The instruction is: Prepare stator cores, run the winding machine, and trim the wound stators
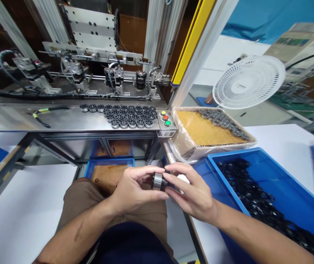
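Observation:
My left hand (131,190) and my right hand (192,192) meet in front of me, over my lap, both pinching one small round metal core (157,181) with a dark end. The left fingers curl round its left side. The right fingertips press on its right end. A blue bin (291,194) of small black parts (253,198) lies just right of my right hand.
Rows of similar metal cores (128,115) sit on the steel machine shelf (63,119), beside pliers (40,113) and three buttons (165,118). A lined cardboard box (201,130) holds more cores. A white fan (249,81) stands behind it. Another blue bin (109,165) is under the shelf.

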Demonstrator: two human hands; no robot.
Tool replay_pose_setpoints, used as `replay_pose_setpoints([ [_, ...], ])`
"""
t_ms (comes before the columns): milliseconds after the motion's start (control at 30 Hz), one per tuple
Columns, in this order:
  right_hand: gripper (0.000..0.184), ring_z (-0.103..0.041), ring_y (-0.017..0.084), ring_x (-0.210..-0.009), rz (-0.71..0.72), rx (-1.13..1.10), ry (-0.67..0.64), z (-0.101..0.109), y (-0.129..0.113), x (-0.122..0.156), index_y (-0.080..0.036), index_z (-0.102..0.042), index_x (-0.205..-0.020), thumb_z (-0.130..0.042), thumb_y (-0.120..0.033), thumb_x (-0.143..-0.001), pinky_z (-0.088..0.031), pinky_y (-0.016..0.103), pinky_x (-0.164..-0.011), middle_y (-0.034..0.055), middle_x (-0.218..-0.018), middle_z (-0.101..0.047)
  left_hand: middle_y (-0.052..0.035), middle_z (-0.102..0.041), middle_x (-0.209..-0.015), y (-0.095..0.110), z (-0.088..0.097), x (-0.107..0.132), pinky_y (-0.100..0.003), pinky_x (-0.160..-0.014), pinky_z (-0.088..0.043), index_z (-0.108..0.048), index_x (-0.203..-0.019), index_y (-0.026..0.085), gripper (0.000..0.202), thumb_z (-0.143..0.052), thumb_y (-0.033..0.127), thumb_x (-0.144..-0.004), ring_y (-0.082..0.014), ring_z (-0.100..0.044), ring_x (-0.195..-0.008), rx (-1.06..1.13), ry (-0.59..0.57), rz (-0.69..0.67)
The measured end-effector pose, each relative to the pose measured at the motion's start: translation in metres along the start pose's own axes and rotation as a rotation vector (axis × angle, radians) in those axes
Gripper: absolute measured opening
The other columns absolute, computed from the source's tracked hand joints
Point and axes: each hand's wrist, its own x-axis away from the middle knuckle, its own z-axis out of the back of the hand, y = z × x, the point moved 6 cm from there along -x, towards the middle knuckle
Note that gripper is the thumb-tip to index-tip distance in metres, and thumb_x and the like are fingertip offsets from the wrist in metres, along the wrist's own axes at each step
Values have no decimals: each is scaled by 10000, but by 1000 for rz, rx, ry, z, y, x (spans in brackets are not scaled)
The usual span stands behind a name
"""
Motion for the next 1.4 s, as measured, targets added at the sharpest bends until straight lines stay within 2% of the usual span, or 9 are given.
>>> replay_pose_setpoints([
  [400, 421, -607, 243, -1044, 56, 50, -35, -1, -4, -1, -102, -584, -1259, -652, -102, -844, -583, 389, -830, 190, -1156, -585, -6, -787, -895, -3, 2, -1, -198, -748, -598, -748, -998, 162, 502, -860, -1, -537, -150, -738, -793, 89, -31, 102],
  [533, 417, -619, 235, -1001, 34, 8, -39, -1, -5, -2, -103, -590, -1251, -659, -112, -840, -578, 391, -832, 167, -1096, -617, 14, -780, -872, -6, 2, -1, -167, -732, -575, -754, -987, 174, 494, -847, -20, -543, -125, -726, -776, 130, -40, 144],
  [700, 440, -600, 255, -1046, 83, -28, -82, -4, -8, -3, -59, -553, -1265, -652, -85, -837, -564, 419, -858, 184, -1093, -613, 18, -766, -870, -10, 1, 1, -166, -735, -550, -753, -1023, 189, 489, -855, 26, -574, -113, -705, -774, 151, -82, 179],
  [933, 440, -578, 275, -1093, 79, -7, -80, -6, -7, 0, -42, -531, -1281, -630, -90, -855, -548, 454, -895, 209, -1133, -604, -15, -741, -931, -12, -2, 3, -220, -778, -525, -723, -1133, 188, 474, -837, 164, -674, -155, -671, -834, -7, -109, 121],
  [1033, 454, -571, 272, -1115, 79, -13, -76, -6, -4, 1, -58, -541, -1282, -651, -83, -842, -527, 452, -930, 202, -1154, -599, -27, -734, -983, -13, -5, 5, -240, -820, -518, -652, -1257, 209, 514, -784, 239, -761, -183, -670, -915, -107, -131, 97],
  [1133, 481, -549, 260, -1170, -33, -93, -77, -6, 8, 1, -122, -541, -1308, -683, -141, -848, -501, 438, -971, 190, -1249, -565, -62, -678, -1230, -10, -7, 8, -287, -977, -480, -489, -1416, 243, 536, -632, 280, -900, -215, -623, -1139, -198, -152, 59],
  [1233, 548, -532, 246, -1214, -230, -228, -74, -6, 24, 2, -165, -492, -1378, -684, -252, -872, -478, 420, -1010, 170, -1306, -548, -72, -504, -1474, -5, -8, 12, -329, -1119, -373, -348, -1491, 279, 546, -509, 257, -971, -217, -492, -1334, -271, -194, 18],
  [1333, 527, -561, 223, -1193, -327, -306, -83, -7, 31, 3, -198, -501, -1374, -668, -315, -888, -476, 389, -1021, 131, -1265, -602, -73, -453, -1515, -2, -9, 14, -345, -1165, -313, -369, -1473, 278, 509, -488, 239, -979, -216, -418, -1396, -334, -240, 1],
  [1400, 466, -607, 206, -1136, -327, -330, -94, -9, 31, 3, -205, -541, -1331, -649, -350, -901, -508, 347, -980, 110, -1201, -652, -80, -480, -1490, -1, -10, 15, -342, -1136, -357, -397, -1451, 271, 491, -501, 242, -972, -224, -451, -1369, -340, -248, -11],
])
